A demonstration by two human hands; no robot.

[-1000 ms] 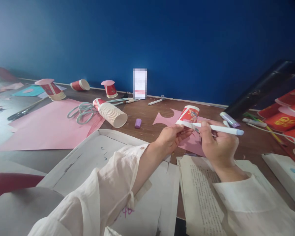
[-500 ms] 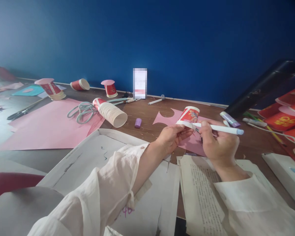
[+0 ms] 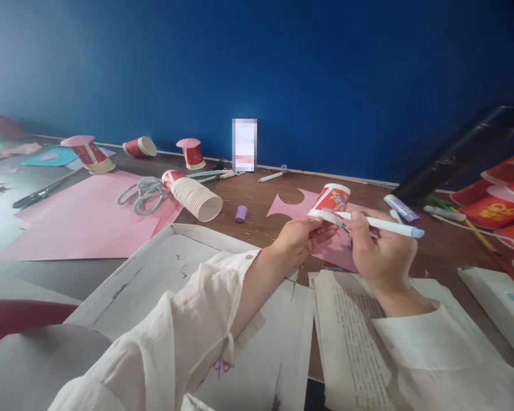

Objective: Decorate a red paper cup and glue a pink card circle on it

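Observation:
My left hand (image 3: 302, 237) is closed on the rim of a red printed paper cup (image 3: 334, 198), which is upside down and tilted a little, base upward. My right hand (image 3: 383, 251) grips a white marker (image 3: 389, 225) with a pale blue end. The marker's tip points left at the cup, close to its lower side; whether it touches I cannot tell. Beneath the cup lies a pink sheet of paper (image 3: 286, 208) with a curved piece cut out. A purple cap-like piece (image 3: 240, 214) rests on the table left of the cup.
Nested paper cups (image 3: 197, 200) lie beside grey-handled scissors (image 3: 143, 196) and pink paper (image 3: 81, 222). Cups topped with pink discs stand behind. A phone (image 3: 244, 145) leans on the blue wall. Printed pages (image 3: 351, 337) and a white box lid (image 3: 154, 257) lie in front. A glue stick (image 3: 401, 208) is at right.
The cup has tipped slightly and shifted a touch to the right in my left hand. My right hand with the marker has barely moved.

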